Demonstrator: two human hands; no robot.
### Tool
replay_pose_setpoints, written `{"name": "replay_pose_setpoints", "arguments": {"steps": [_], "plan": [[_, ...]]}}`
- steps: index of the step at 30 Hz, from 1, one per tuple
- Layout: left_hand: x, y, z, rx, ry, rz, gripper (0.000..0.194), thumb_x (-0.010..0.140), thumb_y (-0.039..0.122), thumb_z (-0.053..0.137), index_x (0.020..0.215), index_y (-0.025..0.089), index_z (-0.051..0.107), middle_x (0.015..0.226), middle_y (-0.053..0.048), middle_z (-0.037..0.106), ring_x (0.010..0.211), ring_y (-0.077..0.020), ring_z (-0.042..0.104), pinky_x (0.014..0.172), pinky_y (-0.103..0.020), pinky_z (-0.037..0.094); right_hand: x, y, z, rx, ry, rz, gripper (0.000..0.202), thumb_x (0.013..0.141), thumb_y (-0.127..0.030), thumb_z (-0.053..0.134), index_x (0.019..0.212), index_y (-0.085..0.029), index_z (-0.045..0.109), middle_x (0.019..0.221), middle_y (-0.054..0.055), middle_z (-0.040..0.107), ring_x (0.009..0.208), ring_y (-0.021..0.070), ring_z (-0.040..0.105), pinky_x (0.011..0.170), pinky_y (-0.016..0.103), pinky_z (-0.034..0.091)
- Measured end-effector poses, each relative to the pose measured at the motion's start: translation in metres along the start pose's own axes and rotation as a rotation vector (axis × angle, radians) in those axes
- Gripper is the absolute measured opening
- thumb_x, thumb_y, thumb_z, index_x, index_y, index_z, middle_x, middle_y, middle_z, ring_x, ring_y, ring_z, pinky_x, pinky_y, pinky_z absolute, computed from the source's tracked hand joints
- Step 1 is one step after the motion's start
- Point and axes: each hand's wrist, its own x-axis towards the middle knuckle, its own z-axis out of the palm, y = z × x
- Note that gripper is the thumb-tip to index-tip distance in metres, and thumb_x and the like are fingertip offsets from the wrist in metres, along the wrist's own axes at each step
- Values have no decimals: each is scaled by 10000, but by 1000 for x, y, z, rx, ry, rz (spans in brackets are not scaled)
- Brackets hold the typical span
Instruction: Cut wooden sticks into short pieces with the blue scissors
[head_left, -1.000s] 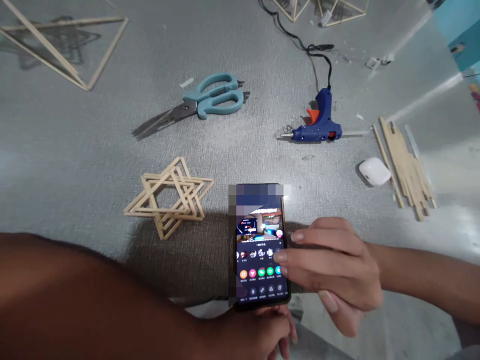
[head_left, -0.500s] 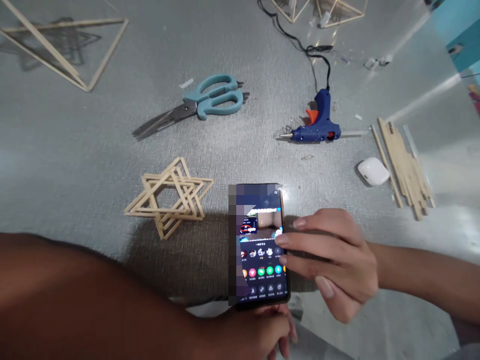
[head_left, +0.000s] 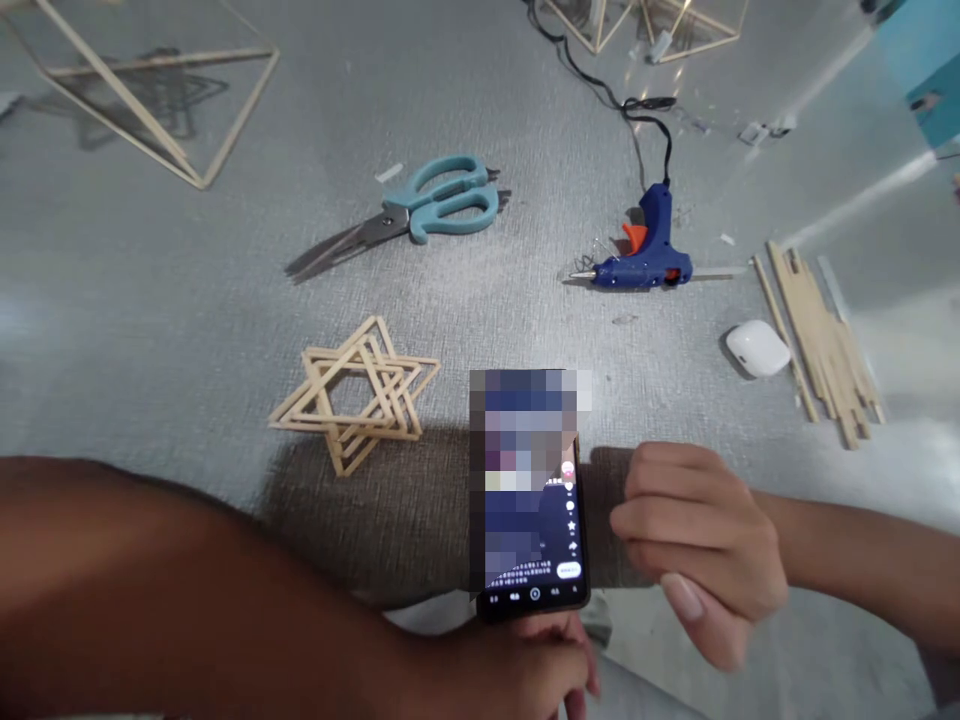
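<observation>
A lit smartphone [head_left: 534, 598] lies screen up at the near edge of the table, part of its screen blurred out. Just below its bottom edge is my left hand [head_left: 551, 660], fingers bent downward and mostly hidden; whether it grips anything does not show. To the right of the phone and apart from it, my right hand [head_left: 701, 550] is closed, its fingers folded in and nothing visible in them. Left of the phone sits a six-pointed star [head_left: 360, 395] of thin wooden sticks, behind my left forearm.
Blue-handled scissors [head_left: 405, 210] lie beyond the star. A blue glue gun [head_left: 645, 255] trails a black cord [head_left: 577, 70]. At the right are a white rounded case [head_left: 757, 348] and wooden sticks [head_left: 817, 340]. Stick frames [head_left: 232, 120] stand at the far left and far back.
My right hand has drawn back from the phone and its fingers have folded in. The phone's screen has changed from a panel of round icons to another page. The view has shifted slightly.
</observation>
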Motion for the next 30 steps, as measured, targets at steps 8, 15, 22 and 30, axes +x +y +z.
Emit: {"name": "replay_pose_setpoints", "arguments": {"steps": [8,15,22,30], "plan": [[-13,16,-5,163,-39,-133,110,770,306,653,830,220,687,737,27,581,746,-174,528,667,-301,370,3,1,-3,-1,-55,-31,285,847,-121,414,608,-274,398,547,-32,356,505,177,218,499,394,164],[-7,9,-5,249,-40,-108,72,804,288,672,810,217,681,721,19,578,749,-181,538,684,-307,385,6,1,-7,14,-122,-28,272,802,-106,443,605,-278,370,581,-48,270,527,175,195,512,390,164],[-6,6,-4,82,-16,-146,73,800,230,605,835,200,662,816,2,661,782,-176,580,665,-289,400,7,2,-7,5,-128,-37,259,767,-109,466,589,-271,371,569,-48,275,536,172,190,498,392,166],[-17,22,-3,33,9,-148,85,822,172,571,825,193,653,814,21,660,742,-144,560,663,-278,387,9,4,-7,-1,-120,-58,282,809,-109,461,608,-275,355,584,-53,259,509,164,215,501,379,176]]}}
